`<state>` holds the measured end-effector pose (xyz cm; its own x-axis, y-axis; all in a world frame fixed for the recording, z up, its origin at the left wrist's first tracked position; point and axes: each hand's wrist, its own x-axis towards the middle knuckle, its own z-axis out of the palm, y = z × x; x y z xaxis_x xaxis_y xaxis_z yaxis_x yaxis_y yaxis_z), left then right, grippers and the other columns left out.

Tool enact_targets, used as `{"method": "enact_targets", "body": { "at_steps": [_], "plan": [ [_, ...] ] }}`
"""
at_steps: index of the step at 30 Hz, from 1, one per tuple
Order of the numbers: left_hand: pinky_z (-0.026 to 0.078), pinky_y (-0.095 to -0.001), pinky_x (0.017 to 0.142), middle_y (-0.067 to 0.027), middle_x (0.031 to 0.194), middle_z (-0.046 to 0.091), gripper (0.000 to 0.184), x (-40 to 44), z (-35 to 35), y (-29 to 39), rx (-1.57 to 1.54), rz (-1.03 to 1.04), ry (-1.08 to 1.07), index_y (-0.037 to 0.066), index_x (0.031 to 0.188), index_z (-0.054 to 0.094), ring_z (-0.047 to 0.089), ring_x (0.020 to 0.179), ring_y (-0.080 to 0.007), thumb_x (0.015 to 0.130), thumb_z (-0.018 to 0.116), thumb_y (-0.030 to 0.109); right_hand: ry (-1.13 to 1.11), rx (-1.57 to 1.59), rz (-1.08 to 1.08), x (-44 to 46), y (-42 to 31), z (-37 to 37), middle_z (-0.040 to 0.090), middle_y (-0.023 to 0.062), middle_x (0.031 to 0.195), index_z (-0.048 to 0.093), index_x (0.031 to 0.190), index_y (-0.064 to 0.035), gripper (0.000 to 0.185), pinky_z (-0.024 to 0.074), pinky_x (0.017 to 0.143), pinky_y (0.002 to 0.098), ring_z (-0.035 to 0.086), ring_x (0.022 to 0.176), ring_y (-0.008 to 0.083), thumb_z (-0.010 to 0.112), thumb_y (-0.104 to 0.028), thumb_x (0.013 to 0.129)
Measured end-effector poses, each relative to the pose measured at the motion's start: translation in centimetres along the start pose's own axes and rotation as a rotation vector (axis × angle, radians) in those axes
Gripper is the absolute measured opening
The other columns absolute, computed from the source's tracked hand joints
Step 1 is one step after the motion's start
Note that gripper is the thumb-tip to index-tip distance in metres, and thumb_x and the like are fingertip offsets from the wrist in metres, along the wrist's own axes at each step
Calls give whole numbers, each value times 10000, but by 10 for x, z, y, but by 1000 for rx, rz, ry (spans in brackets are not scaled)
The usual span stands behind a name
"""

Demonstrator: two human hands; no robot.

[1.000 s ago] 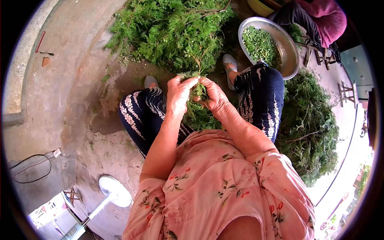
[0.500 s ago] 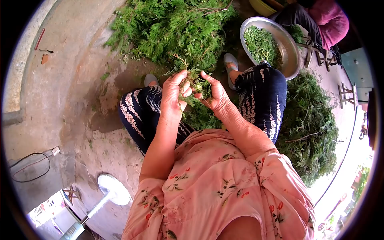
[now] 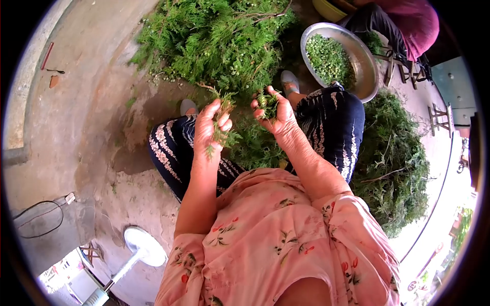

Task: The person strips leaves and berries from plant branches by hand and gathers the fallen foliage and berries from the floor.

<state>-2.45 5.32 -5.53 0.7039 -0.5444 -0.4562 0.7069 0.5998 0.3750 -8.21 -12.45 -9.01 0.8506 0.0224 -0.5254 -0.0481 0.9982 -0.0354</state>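
My left hand (image 3: 208, 125) is closed round a leafy green sprig (image 3: 222, 133), whose brown stem sticks out past the fingertips. Apart from it, on the right, my right hand (image 3: 275, 115) has its fingers curled round a small clump of green pieces (image 3: 267, 104). Beyond both hands lies a big pile of green branches (image 3: 219, 43) on the floor. More greenery (image 3: 255, 143) lies between my knees. At the upper right, a metal basin (image 3: 366, 66) holds small green round pieces (image 3: 326, 56).
A darker heap of branches (image 3: 390, 163) lies beside my right leg. Another person in a purple top (image 3: 416, 25) sits at the upper right by a yellow basin (image 3: 328, 10). Wooden stools (image 3: 441, 120) stand at the right. A white fan (image 3: 145, 246) is at the lower left.
My hands have moved apart. The sprig has gone left with my left hand, and the small green clump now shows in my right hand.
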Motion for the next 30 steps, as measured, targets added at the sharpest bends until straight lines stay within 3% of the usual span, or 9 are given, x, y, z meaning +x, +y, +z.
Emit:
{"method": "enact_targets", "body": {
  "at_steps": [6, 10, 12, 15, 19, 24, 25, 28, 30],
  "plan": [
    [339, -228, 403, -57, 762, 542, 74, -5, -25, -16, 188, -56, 86, 52, 862, 486, 414, 461, -101, 847, 540, 100, 79, -21, -395, 4, -104, 13, 544, 133, 786, 468, 955, -48, 265, 462, 460, 280, 560, 679, 251, 509, -297, 875],
    [345, -256, 415, -44, 751, 521, 84, -10, -27, -25, 290, -55, 160, 43, 848, 503, 414, 474, -114, 855, 542, 118, 285, -88, -701, -17, -186, 51, 503, 217, 976, 446, 1080, -33, 402, 524, 590, 350, 561, 837, 325, 425, -394, 907],
    [342, -257, 415, -38, 751, 515, 83, -8, -32, -27, 308, -54, 175, 44, 843, 508, 410, 473, -115, 858, 542, 118, 191, -392, -954, -33, -211, 53, 447, 243, 1105, 379, 1203, -25, 525, 518, 744, 491, 499, 1009, 358, 381, -459, 907],
    [335, -258, 415, -27, 745, 504, 82, -8, -30, -30, 332, -60, 189, 45, 832, 515, 402, 469, -117, 865, 539, 116, 227, -293, -935, -38, -267, 44, 354, 193, 1294, 322, 1299, -35, 611, 330, 920, 651, 299, 1227, 383, 292, -505, 910],
    [326, -262, 414, -17, 729, 490, 75, -6, -32, -34, 353, -67, 209, 50, 829, 514, 394, 464, -118, 871, 532, 108, 240, -167, -1002, -50, -296, 40, 427, 168, 1285, 437, 1232, -61, 447, 337, 909, 634, 377, 1178, 394, 312, -367, 931],
    [319, -265, 424, -15, 726, 485, 77, -6, -39, -36, 364, -94, 168, 53, 827, 510, 378, 475, -112, 877, 519, 110, 303, 223, -920, -37, -352, 3, 587, 153, 950, 521, 1067, -44, 280, 534, 598, 416, 585, 784, 317, 372, -221, 909],
    [317, -266, 428, -15, 729, 486, 79, -4, -40, -36, 361, -102, 117, 52, 826, 509, 372, 478, -109, 879, 514, 111, 241, 126, -856, -39, -354, -2, 577, 161, 834, 520, 1004, -36, 235, 524, 509, 347, 570, 641, 277, 366, -185, 907],
    [336, -268, 396, -47, 763, 485, 87, -5, -38, -38, 333, -111, 135, 23, 857, 502, 430, 483, -126, 845, 559, 87, 190, -10, -777, -43, -346, -1, 563, 181, 845, 484, 998, -5, 241, 487, 512, 328, 565, 660, 277, 311, -152, 919],
    [334, -273, 402, -45, 767, 483, 82, -3, -43, -38, 331, -126, 108, 26, 856, 505, 427, 484, -128, 844, 558, 88, 182, 18, -806, -46, -328, 5, 543, 196, 967, 445, 1092, -20, 383, 509, 579, 372, 562, 724, 321, 320, -348, 941]
  ]
}}
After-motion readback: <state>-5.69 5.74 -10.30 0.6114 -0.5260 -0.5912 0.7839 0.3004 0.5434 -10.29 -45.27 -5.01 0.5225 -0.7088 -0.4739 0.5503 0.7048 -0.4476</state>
